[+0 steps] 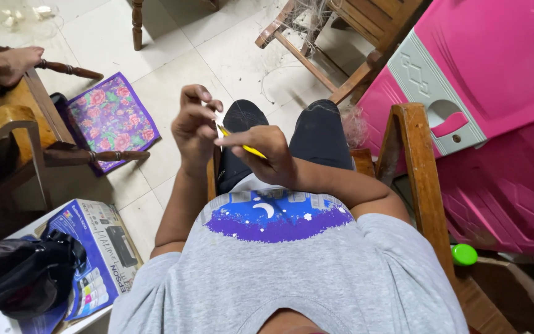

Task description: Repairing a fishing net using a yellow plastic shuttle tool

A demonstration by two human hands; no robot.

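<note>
Your right hand (271, 154) clenched round slim yellow pencil (245, 147), tip toward small white scrap (217, 117). Your left hand (194, 124) pinches scrap, fingers curled, above dark-trousered knees. Wooden chair arm (421, 173) at right; glossy pink plastic panel (495, 93) beyond. Floral purple cloth (111, 117) on pale floor tiles (174, 49). Blue cardboard box (103, 247) lower left.

Both hands (196, 127) (267, 154) raised, fingers pinched together
</note>
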